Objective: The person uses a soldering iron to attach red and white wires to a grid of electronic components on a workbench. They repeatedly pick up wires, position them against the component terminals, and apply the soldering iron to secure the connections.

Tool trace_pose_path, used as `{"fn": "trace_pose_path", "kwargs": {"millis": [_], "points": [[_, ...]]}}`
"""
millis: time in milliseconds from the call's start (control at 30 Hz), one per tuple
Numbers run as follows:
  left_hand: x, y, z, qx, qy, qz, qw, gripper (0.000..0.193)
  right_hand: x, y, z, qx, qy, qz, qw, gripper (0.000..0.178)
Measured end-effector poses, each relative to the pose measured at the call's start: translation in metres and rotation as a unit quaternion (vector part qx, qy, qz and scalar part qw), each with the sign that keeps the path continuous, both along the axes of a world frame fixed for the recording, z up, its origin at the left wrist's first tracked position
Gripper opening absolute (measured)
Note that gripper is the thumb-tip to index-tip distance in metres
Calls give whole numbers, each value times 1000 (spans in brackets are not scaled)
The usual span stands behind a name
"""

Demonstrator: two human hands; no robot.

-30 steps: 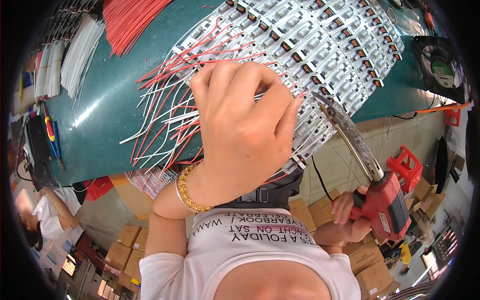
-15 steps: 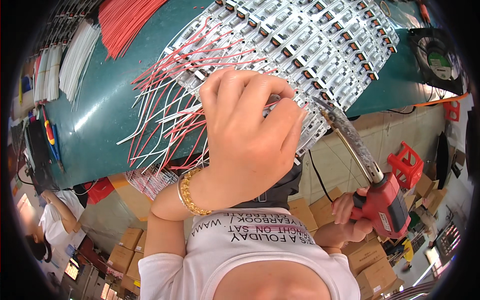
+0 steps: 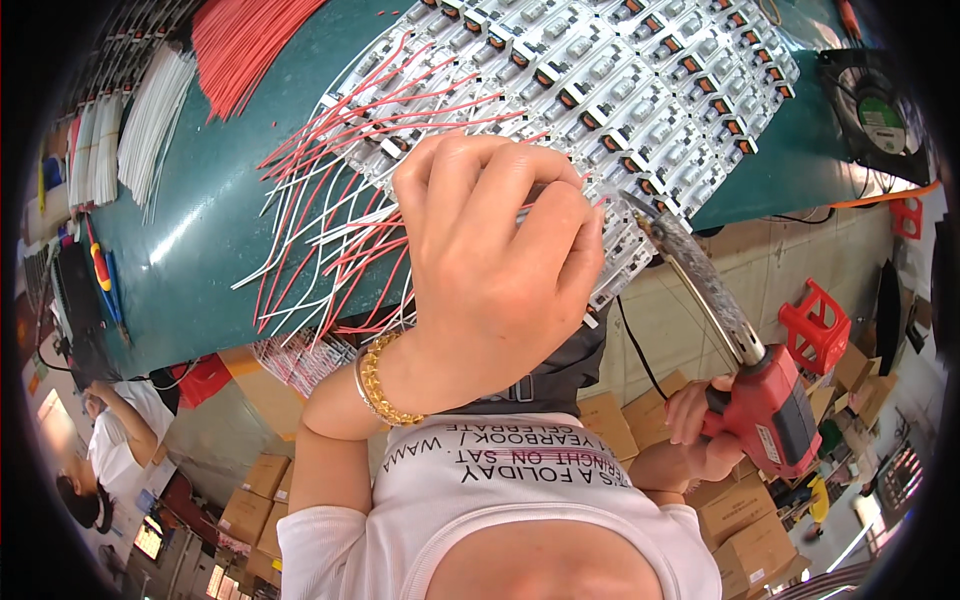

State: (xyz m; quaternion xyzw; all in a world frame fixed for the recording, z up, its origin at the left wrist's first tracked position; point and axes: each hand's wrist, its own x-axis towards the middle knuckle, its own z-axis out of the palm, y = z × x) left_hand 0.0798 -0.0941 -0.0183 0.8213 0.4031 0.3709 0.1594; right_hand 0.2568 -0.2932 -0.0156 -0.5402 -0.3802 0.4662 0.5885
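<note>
My left hand [image 3: 500, 260] is closed in a pinch over the near edge of a large panel of small circuit boards [image 3: 655, 110]. A red wire runs under its fingers, and its tip shows just past the fingertips. My right hand [image 3: 705, 425] grips the red pistol-shaped soldering iron [image 3: 775, 415] at the lower right. The iron's tip rests close to the panel, right beside my left fingertips; whether it touches cannot be made out. Red and white wires [image 3: 330, 240] fan out from the boards on the left, partly hidden behind my left hand.
Bundles of red wires [image 3: 245, 50] and white wires [image 3: 155, 120] lie on the green table [image 3: 180, 285]. A screwdriver [image 3: 100, 265] is at the left, a black fan [image 3: 880, 115] at the right. Beyond the table edge are a red stool [image 3: 815, 325], cardboard boxes [image 3: 750, 540] and another person [image 3: 120, 430].
My left hand has shifted slightly left, staying pinched. The soldering iron's tip has moved a little to the left, near the fingertips.
</note>
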Motion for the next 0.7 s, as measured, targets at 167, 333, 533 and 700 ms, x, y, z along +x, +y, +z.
{"fn": "trace_pose_path", "kwargs": {"millis": [167,333,533,700], "points": [[-1,0,0,0,3,-3,1000,17,-16,4,1,11,26,-87,996,74],[-7,-3,8,-19,17,-5,1000,16,-10,6,-4,30,53,-78,995,76],[-66,69,46,153,157,96,971,10,-4,12,0,47,50,-95,993,78],[-100,161,17,199,258,23,945,15,-3,17,-8,65,84,-78,991,78]]}}
